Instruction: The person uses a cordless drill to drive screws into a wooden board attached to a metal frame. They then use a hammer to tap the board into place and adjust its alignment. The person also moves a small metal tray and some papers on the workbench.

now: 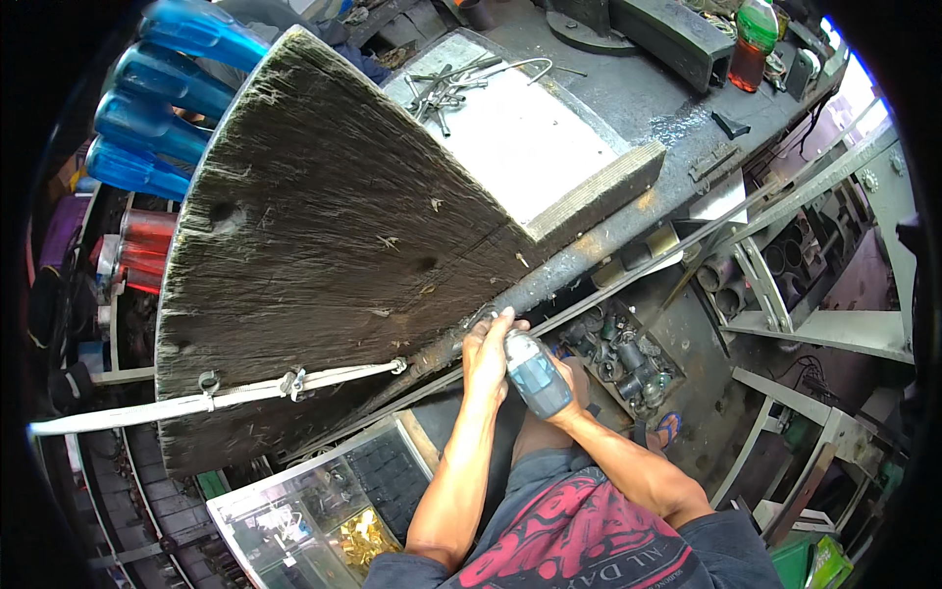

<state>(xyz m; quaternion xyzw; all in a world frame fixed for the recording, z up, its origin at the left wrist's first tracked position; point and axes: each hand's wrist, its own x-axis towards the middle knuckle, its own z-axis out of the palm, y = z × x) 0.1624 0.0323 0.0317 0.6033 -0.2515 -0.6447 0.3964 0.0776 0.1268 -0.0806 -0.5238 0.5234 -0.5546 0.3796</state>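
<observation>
My right hand is wrapped round a clear plastic bottle with dark bluish contents, held in front of my body. The bottle leans, its paler end toward the bench. Against that end is my left hand, its fingers curled; whatever is between them is hidden. Both hands are close to the metal pipe edge of the bench, beside a large dark wooden board with a rough, grooved face.
Metal T-shaped tools lie on a white sheet. A bottle of red liquid stands far right. Blue bottles hang at left. Below are a tray of metal parts and a glass case. A white strap crosses the board.
</observation>
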